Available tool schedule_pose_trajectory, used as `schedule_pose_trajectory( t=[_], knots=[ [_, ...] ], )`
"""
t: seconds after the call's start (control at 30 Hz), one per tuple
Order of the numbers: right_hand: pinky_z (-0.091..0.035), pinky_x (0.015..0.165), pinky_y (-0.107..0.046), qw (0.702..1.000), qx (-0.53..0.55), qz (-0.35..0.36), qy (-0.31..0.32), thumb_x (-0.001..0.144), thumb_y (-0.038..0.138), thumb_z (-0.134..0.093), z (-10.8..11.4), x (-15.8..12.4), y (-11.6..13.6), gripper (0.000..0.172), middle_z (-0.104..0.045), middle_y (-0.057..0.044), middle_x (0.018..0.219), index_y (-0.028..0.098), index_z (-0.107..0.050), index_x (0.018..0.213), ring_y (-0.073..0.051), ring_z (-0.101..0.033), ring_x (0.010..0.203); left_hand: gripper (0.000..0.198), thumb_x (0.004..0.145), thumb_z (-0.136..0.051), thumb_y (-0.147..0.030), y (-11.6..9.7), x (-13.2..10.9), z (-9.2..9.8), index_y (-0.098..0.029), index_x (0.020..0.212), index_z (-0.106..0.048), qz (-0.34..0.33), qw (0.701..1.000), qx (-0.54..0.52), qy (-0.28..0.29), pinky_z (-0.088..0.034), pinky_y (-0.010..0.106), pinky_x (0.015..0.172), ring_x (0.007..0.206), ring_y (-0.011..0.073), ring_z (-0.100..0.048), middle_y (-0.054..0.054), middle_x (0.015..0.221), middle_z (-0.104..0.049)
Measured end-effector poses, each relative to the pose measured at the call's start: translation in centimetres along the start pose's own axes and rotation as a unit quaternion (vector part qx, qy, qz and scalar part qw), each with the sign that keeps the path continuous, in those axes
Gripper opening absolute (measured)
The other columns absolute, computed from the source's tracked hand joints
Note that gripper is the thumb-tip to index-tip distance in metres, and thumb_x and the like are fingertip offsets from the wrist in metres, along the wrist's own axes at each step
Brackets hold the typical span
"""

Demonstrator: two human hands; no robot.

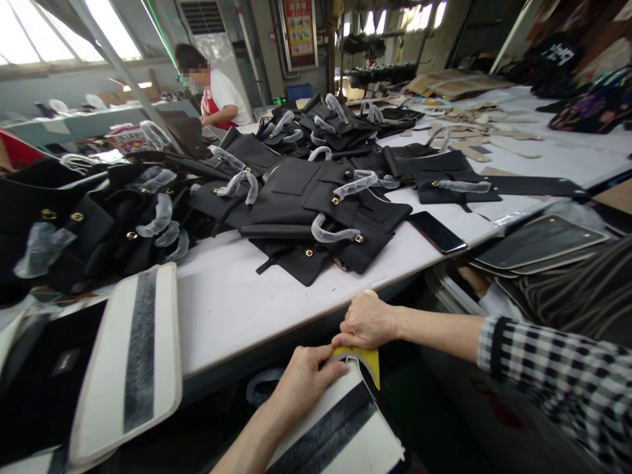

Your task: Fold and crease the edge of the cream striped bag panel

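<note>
"What colour is the piece (372, 362) at five o'clock?"
"Yellow. The panel (368, 441) at six is white with a dark stripe (330, 436)."
"And the board (111, 359) at eight?"
"White, dark-striped too."
"The sleeve (557, 375) at four?"
"Black-and-white check."
"The bags (291, 187)?"
"Black, with gold clasps (359, 238), on a white counter (232, 296)."
"Apron (227, 124) at eleven?"
"Red, over a white shirt (230, 89)."

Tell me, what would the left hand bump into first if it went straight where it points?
The left hand would probably first meet the right hand, which grips the yellow piece. They may already touch; the depth is unclear.
</note>
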State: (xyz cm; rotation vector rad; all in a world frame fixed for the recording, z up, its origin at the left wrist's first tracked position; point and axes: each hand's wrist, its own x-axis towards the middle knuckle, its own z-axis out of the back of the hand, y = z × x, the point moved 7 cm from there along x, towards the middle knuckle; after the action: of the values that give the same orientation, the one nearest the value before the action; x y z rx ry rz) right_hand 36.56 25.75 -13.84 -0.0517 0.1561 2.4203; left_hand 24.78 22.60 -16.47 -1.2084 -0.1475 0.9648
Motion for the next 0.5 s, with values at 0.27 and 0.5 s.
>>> schedule_pose_trajectory(
  t=[0.27,0.5],
  knots=[
    [-0.021,0.05,-0.026,1.0,-0.005,-0.022,0.011,0.1,0.052,-0.033,-0.26,-0.48,0.08,0.061,-0.07,-0.008,0.062,0.018,-0.073,0.068,-0.02,-0.065,0.057,0.034,0.089,-0.053,-0.04,-0.46,-0.11,-0.25,-0.016,0.066,-0.05,-0.034,0.998,0.049,-0.008,-0.024,0.024,0.054,0.058,0.0096,-0.034,-0.005,0.06,-0.04],
    [-0.025,0.051,-0.026,0.999,-0.003,-0.039,0.029,0.101,0.051,-0.031,-0.48,-0.99,0.31,0.062,-0.071,-0.008,0.064,0.019,-0.074,0.07,-0.021,-0.067,0.06,0.032,0.093,-0.049,-0.037,-0.93,-0.31,-0.47,-0.017,0.068,-0.049,-0.052,0.995,0.08,-0.007,-0.027,0.024,0.055,0.056,0.0096,-0.042,-0.005,0.06,-0.048]
  ],
)
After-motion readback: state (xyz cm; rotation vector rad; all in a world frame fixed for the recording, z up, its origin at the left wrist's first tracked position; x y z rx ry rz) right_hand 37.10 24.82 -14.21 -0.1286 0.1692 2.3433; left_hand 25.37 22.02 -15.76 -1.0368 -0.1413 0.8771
